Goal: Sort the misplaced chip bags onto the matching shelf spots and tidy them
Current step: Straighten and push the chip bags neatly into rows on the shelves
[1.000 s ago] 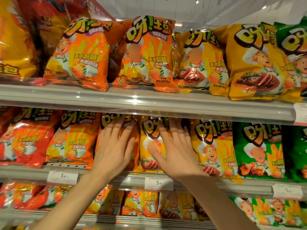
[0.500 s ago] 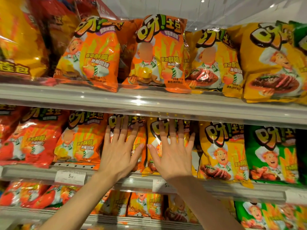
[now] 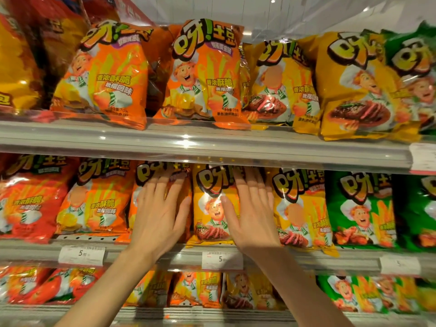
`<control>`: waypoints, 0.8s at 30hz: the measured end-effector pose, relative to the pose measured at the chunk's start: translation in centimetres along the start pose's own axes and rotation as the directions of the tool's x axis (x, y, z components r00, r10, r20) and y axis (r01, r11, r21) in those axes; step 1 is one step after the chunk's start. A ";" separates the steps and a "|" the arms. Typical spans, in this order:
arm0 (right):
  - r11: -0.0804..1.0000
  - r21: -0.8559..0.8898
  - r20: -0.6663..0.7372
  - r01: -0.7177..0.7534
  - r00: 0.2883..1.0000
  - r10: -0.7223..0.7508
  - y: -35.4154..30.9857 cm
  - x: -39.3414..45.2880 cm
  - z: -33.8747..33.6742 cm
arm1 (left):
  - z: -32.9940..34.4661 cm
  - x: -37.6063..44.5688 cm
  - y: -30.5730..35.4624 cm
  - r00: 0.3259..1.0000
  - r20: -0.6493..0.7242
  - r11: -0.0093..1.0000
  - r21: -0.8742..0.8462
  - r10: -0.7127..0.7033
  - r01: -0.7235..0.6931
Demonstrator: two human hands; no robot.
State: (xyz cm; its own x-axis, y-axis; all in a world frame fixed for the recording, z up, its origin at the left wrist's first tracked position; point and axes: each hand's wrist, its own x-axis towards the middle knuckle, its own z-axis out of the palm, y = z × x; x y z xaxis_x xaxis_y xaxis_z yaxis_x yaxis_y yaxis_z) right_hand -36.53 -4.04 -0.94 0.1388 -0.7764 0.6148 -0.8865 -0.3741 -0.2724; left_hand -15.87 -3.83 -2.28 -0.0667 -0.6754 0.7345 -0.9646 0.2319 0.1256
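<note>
On the middle shelf (image 3: 165, 258) my left hand (image 3: 158, 215) presses flat, fingers straight, on an orange chip bag (image 3: 135, 206) that it mostly hides. My right hand (image 3: 253, 218) lies flat with straight fingers on the yellow steak-flavour bag (image 3: 210, 208) beside it, covering that bag's right half. The two bags stand upright side by side, touching. Another yellow bag (image 3: 299, 208) stands to the right, then green bags (image 3: 358, 208). Left of my hands stand an orange bag (image 3: 96, 197) and a red bag (image 3: 30, 199).
The upper shelf (image 3: 212, 147) holds orange bags (image 3: 205, 74) and yellow steak bags (image 3: 354, 86), with a green bag (image 3: 415, 74) at far right. Its edge hangs just above my fingertips. Price tags (image 3: 221, 260) sit on the middle rail. The lower shelf holds more mixed bags (image 3: 195, 289).
Both hands stay flat on the same two bags, and my right hand has slid a little right. The view has shifted slightly left and down.
</note>
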 end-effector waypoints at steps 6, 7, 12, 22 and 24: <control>0.994 -0.026 -0.043 -0.106 0.994 0.105 6.1 -0.8 -5.1 | 0.2 0.6 6.4 0.991 0.005 0.960 -0.248 0.136 -0.130; 0.988 -0.033 0.002 -0.153 0.988 0.153 7.0 -0.9 -6.3 | 0.4 0.8 7.5 0.988 0.023 0.952 -0.272 0.155 -0.143; 0.963 -0.089 0.160 -0.256 0.950 0.267 10.8 -1.5 -10.7 | 1.5 1.9 12.3 0.964 0.121 0.933 -0.305 0.237 -0.191; 0.976 -0.056 0.516 -0.211 0.831 0.210 15.0 -1.3 -13.3 | 2.3 3.7 18.1 0.889 0.413 0.911 -0.413 0.197 -0.010; 0.974 0.007 0.557 -0.227 0.810 0.185 16.1 -0.6 -13.3 | 2.5 4.3 18.1 0.870 0.472 0.886 -0.453 0.144 0.100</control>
State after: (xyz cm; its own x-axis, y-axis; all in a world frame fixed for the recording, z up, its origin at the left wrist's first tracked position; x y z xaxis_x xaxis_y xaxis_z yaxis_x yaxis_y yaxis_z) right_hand -56.72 -2.85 4.12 0.1944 -0.9803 0.0355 -0.8919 -0.1917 -0.4096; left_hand -34.22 -4.29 1.48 -0.3173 -0.8845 0.3422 -0.7453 0.4556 0.4867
